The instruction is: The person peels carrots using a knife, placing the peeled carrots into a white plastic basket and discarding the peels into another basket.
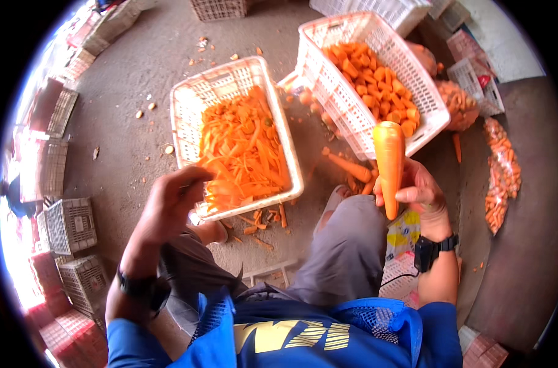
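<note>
My right hand (421, 191) holds a large carrot (389, 161) upright, thick end up, thumb near its narrow tip. The carrot's surface looks smooth and shiny. My left hand (171, 200) is curled beside the near left side of a white plastic crate (236, 212). Whether those fingers hold something small cannot be made out. Orange carrot peelings (242, 147) fill much of that crate, with a few cut ends among them. Beyond the carrot stands a second white crate (334, 108), tilted in view, with many cut carrot pieces (380, 87) inside.
Whole carrots (350, 168) lie on the floor between the crates, near my foot. Scraps (256, 225) litter the concrete at the near crate. To the right lies a long clear bag of carrot pieces (502, 175). Stacked crates (72, 225) line the left side.
</note>
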{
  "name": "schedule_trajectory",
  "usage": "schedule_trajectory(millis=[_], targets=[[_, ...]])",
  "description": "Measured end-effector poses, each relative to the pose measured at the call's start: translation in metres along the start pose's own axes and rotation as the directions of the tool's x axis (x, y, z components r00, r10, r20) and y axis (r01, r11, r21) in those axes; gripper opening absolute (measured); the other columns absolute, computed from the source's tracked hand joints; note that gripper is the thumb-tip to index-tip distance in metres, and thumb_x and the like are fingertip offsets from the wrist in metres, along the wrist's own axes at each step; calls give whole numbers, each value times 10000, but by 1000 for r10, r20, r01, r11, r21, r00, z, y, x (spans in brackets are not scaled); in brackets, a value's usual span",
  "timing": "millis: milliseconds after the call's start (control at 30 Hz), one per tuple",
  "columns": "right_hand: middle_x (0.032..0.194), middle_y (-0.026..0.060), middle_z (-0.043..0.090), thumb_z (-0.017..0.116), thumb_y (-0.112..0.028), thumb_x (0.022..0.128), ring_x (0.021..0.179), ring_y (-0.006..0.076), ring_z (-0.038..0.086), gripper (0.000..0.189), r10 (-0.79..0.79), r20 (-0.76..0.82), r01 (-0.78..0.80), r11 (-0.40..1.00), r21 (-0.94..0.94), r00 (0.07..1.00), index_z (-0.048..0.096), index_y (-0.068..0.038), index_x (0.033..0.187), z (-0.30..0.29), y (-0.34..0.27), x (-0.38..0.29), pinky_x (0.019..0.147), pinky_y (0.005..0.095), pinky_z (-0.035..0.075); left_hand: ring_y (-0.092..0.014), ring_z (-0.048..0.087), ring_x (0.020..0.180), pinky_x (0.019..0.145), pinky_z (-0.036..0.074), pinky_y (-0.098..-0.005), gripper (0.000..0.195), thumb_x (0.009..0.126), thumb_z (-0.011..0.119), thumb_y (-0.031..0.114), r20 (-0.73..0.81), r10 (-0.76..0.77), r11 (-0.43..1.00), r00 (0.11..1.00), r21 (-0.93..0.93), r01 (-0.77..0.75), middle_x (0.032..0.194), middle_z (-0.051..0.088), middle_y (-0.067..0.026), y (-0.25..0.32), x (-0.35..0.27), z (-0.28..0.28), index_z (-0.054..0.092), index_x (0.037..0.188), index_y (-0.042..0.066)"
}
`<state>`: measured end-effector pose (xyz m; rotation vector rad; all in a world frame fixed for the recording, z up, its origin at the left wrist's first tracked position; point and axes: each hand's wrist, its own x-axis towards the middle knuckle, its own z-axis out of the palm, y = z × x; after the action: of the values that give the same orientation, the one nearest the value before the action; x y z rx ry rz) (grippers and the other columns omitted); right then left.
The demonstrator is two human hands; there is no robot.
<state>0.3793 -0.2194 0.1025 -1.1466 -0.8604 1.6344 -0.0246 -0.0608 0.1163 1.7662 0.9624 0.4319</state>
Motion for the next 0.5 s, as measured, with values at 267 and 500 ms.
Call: schedule_trajectory(millis=[267,500], targets=[[758,62,625,738,-137,728,635,131,600,312,-27,107,37,995,-88,994,588,9,959,134,-24,75,619,256,489,-232,632,691,670,506,-335,209,923,562,134,255,197,938,947,231,-258,778,650,-161,-24,39,25,634,1060,-7],[773,29,624,747,-107,729,683,106,594,225,-67,-62,56,984,-169,996,627,-22,899,140,60,124,650,257,481,-124,558,677,654,483,-295,168,882,521,27,-104,-65,992,992,102,76,724,615,-52,-76,-69,-60,636,1002,4]])
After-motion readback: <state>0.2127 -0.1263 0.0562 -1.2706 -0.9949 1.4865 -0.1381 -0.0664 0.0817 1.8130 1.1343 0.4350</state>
